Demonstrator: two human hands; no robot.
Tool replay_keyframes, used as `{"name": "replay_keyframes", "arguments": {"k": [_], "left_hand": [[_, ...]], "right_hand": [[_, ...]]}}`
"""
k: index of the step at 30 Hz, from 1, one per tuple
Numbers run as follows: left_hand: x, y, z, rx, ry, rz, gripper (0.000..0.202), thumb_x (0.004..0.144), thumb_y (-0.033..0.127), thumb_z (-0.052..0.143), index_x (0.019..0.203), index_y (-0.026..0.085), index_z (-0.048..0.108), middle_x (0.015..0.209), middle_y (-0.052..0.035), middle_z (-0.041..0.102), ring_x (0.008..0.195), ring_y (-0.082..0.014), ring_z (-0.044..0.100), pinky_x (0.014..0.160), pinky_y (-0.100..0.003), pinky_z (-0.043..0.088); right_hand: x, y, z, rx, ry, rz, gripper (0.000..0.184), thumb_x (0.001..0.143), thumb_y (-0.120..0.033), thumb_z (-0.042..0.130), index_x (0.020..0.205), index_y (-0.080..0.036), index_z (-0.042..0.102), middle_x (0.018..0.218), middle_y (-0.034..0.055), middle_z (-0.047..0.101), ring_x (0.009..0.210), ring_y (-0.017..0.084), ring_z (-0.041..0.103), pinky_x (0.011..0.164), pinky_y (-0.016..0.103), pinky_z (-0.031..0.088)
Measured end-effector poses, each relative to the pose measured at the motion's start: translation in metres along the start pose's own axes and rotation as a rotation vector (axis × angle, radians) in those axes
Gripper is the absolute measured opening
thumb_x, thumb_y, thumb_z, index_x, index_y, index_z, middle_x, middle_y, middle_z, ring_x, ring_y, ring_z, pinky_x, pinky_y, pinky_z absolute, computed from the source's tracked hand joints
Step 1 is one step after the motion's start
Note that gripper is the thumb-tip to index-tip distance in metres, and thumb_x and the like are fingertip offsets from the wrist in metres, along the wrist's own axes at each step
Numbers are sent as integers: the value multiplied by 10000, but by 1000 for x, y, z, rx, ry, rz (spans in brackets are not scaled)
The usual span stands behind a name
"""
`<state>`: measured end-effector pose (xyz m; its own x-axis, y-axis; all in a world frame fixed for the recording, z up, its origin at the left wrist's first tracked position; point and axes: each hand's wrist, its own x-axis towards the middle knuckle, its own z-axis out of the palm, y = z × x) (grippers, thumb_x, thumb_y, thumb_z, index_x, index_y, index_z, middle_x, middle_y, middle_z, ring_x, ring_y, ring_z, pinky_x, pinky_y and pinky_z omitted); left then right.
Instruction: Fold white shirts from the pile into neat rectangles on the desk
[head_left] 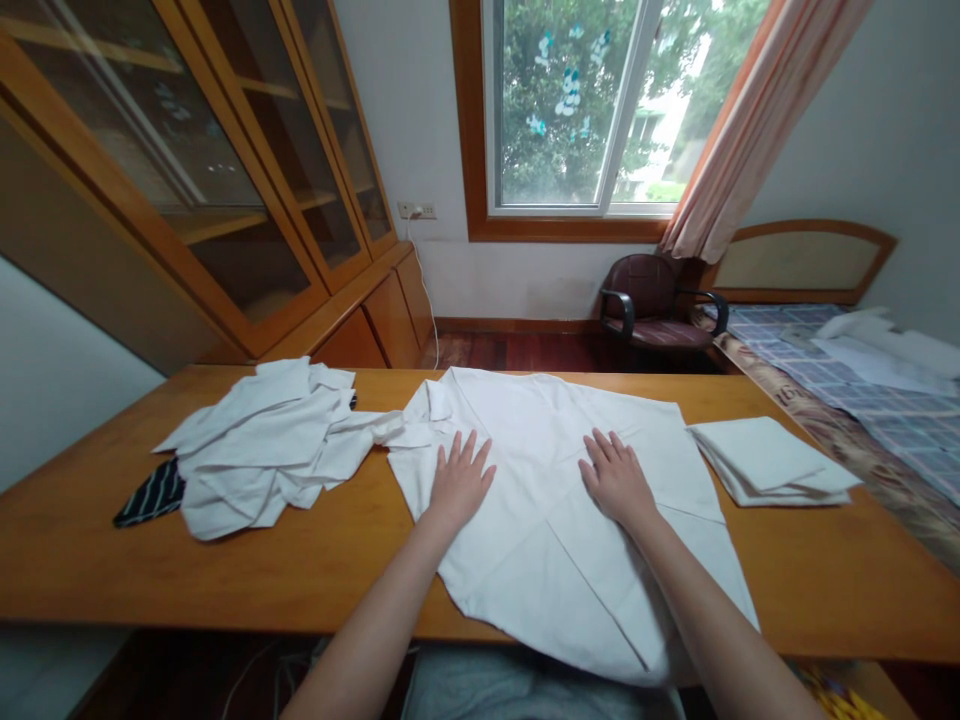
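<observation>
A white cloth garment, looking like a shirt, lies spread over the table, its lower edge hanging over the front. My left hand rests flat on its left part, fingers apart. On the right part of the fabric lies my right hand, palm down with the fingers slightly spread. Neither hand grips anything. A diagonal fold runs across the cloth between my forearms. At its upper left, a collar-like bunched piece touches or nearly touches a heap of crumpled white cloth.
The wooden table also bears a folded white cloth at the right and a dark striped cloth under the left heap. Beyond stand a glass-doored cabinet, an office chair and a bed.
</observation>
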<state>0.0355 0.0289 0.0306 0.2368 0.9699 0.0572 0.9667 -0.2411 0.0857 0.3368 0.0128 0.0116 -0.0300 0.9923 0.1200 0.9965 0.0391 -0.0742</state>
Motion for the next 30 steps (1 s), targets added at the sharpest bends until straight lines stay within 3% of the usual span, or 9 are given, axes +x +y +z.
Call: {"name": "replay_keyframes", "arguments": {"k": [2, 6, 11, 15, 19, 23, 27, 30], "left_hand": [[-7, -4, 5, 8, 28, 3, 530, 1012, 418, 395, 1532, 313, 397, 1646, -38, 286, 1540, -304, 175, 1223, -610, 150], [-23, 1, 9, 18, 52, -25, 541, 1018, 422, 374, 1544, 295, 377, 1654, -46, 258, 1540, -307, 172, 1214, -647, 113], [-40, 14, 12, 30, 67, -92, 556, 1013, 421, 385, 1552, 281, 367, 1659, -66, 235, 1536, -350, 162, 1193, -683, 125], [-47, 12, 9, 16, 32, -76, 556, 994, 446, 428, 1529, 293, 414, 1652, -58, 263, 1520, -380, 198, 1182, -676, 189], [-33, -2, 1, 11, 59, -43, 517, 988, 394, 442, 1483, 253, 486, 1597, -72, 390, 1486, -341, 309, 1206, -619, 221], [-3, -17, -6, 25, 112, 52, 497, 986, 360, 452, 1452, 201, 522, 1590, -86, 400, 1504, -304, 285, 1233, -531, 240], [21, -25, -2, 38, 87, 97, 506, 1007, 381, 411, 1479, 214, 489, 1605, -75, 373, 1521, -292, 249, 1233, -531, 237], [27, -27, 7, 39, 58, 87, 512, 1020, 402, 377, 1503, 251, 455, 1609, -56, 366, 1516, -295, 262, 1227, -556, 233]], "right_hand": [[4, 3, 0, 4, -7, -16, 572, 1012, -450, 333, 1510, -192, 445, 1626, 67, 339, 1511, 302, 226, 1203, 511, 206], [15, 7, -1, 16, -45, -60, 571, 1016, -442, 335, 1520, -193, 431, 1633, 60, 325, 1515, 299, 224, 1209, 508, 194], [23, 11, -3, 33, -75, -122, 567, 1018, -448, 336, 1528, -214, 418, 1642, 45, 304, 1525, 276, 209, 1217, 496, 192], [23, 12, -2, 29, -72, -138, 561, 1021, -443, 343, 1522, -206, 428, 1639, 47, 311, 1523, 279, 215, 1219, 491, 193], [23, 14, 0, 30, -66, -146, 561, 1023, -443, 336, 1521, -202, 432, 1637, 45, 314, 1523, 286, 215, 1217, 495, 208], [24, 16, 2, 43, -61, -171, 567, 1020, -455, 333, 1518, -207, 437, 1634, 57, 317, 1522, 295, 222, 1209, 515, 227], [25, 17, 2, 43, -47, -186, 562, 1019, -447, 336, 1513, -202, 446, 1631, 58, 323, 1512, 308, 247, 1207, 523, 233], [26, 17, 0, 35, -44, -194, 558, 1024, -436, 328, 1515, -198, 446, 1630, 59, 322, 1509, 316, 256, 1203, 526, 246]]}}
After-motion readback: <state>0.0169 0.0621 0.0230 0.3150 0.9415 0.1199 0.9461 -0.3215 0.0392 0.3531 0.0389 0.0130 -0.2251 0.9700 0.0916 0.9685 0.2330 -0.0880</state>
